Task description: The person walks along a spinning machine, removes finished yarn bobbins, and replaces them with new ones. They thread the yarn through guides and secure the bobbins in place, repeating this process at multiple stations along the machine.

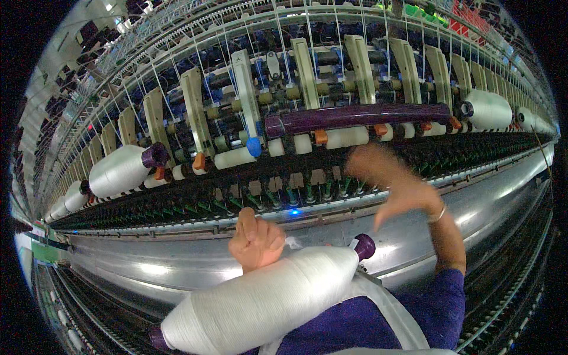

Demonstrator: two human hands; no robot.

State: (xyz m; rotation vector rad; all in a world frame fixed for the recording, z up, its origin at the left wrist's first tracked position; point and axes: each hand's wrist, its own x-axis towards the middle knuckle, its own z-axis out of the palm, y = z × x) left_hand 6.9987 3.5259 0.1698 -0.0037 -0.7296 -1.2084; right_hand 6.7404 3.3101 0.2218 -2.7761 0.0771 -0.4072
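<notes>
Holds the left hand (257, 239) curled into a loose fist, just behind the big white spool (266, 302); cannot tell whether pinching a thread. Spreads the right hand (407, 189), blurred, released, with nothing seen in its grasp, before the machine's pale rollers (348, 138). Has the spool lying aslant across the front of the body, possibly to leave both hands free; cannot see its support. Beyond, along the rollers, a bare purple tube (355, 118), probably resting there to be turned by contact. Farther left and right, white spools (120, 171) in the same row, presumably placed likewise.
</notes>
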